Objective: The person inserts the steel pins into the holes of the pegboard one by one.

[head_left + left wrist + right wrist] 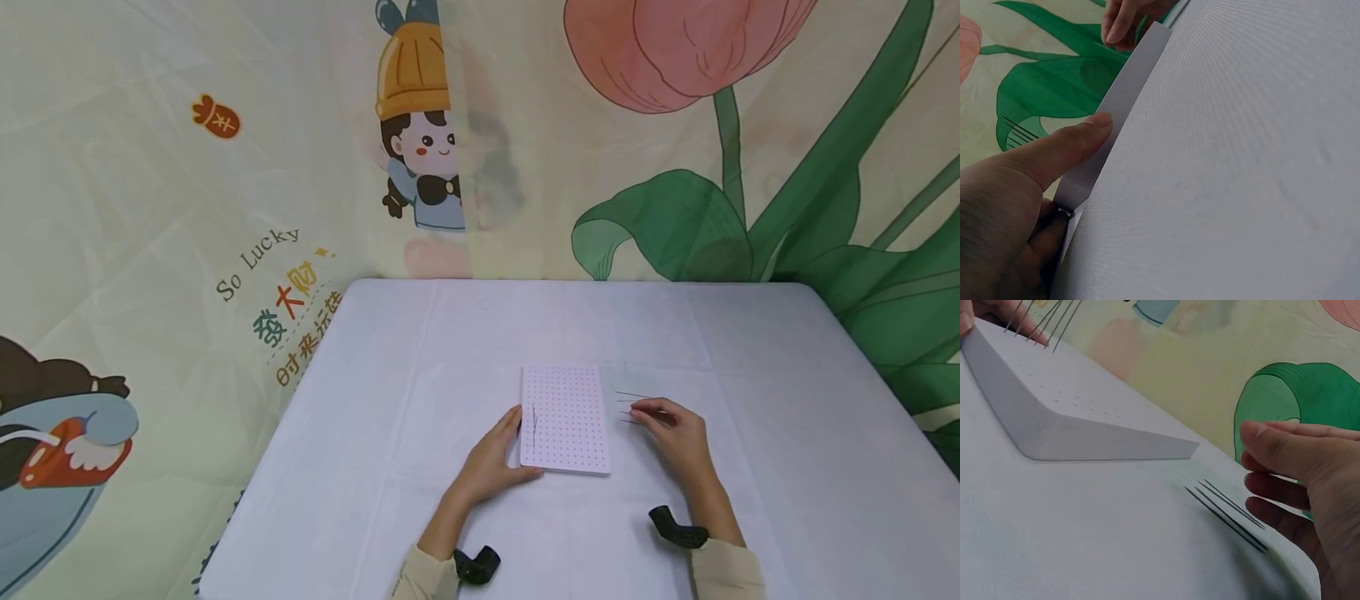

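Observation:
A white pegboard (566, 433) with rows of small holes lies on the table. My left hand (487, 462) holds it at the near left corner, thumb against the near side and fingers along the left side. Several thin metal needles (1066, 326) stand upright in holes near the board's left edge. To the right of the board, more needles (630, 394) lie roughly side by side on the cloth. Just over them hovers my right hand (678, 433), its fingers loosely bent, and nothing shows between thumb and forefinger in the right wrist view.
A white cloth covers the table (420, 350). Behind it hangs a printed curtain (525, 167) with a large flower and cartoon figures. A black camera mount (477, 567) sits on the left wrist, another (677, 527) on the right wrist.

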The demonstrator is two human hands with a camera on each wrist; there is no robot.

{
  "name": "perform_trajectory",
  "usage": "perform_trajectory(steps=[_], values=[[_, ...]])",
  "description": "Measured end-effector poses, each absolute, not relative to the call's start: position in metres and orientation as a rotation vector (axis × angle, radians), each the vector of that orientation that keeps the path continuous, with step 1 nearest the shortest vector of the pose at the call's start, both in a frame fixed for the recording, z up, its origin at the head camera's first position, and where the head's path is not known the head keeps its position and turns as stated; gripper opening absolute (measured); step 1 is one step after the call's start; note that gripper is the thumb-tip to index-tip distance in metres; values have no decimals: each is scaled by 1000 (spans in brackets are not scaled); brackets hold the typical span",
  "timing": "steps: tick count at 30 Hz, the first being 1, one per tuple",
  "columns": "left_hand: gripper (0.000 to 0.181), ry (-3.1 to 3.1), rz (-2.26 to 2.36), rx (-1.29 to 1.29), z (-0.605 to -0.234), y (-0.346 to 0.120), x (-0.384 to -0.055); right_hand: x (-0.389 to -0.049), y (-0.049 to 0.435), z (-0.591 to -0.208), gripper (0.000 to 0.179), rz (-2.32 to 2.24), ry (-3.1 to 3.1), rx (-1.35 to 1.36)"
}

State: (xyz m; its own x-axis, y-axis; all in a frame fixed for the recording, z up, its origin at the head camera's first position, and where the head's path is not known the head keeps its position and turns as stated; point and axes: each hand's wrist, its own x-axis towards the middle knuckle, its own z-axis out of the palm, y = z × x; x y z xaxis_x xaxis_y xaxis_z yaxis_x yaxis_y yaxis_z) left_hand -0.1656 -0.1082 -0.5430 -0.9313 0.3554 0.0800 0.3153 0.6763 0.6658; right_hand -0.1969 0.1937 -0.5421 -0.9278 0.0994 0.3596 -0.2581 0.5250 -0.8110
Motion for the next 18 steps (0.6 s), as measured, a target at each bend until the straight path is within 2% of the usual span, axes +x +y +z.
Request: perform_trajectory(steps=[4, 18], values=[[103, 2825, 1095, 562, -542, -108, -166, -196, 205, -546, 11, 1287, -2438, 90], [103, 2821, 1083, 560, -540, -107, -165, -196, 209, -549, 14, 1047, -2568, 236]])
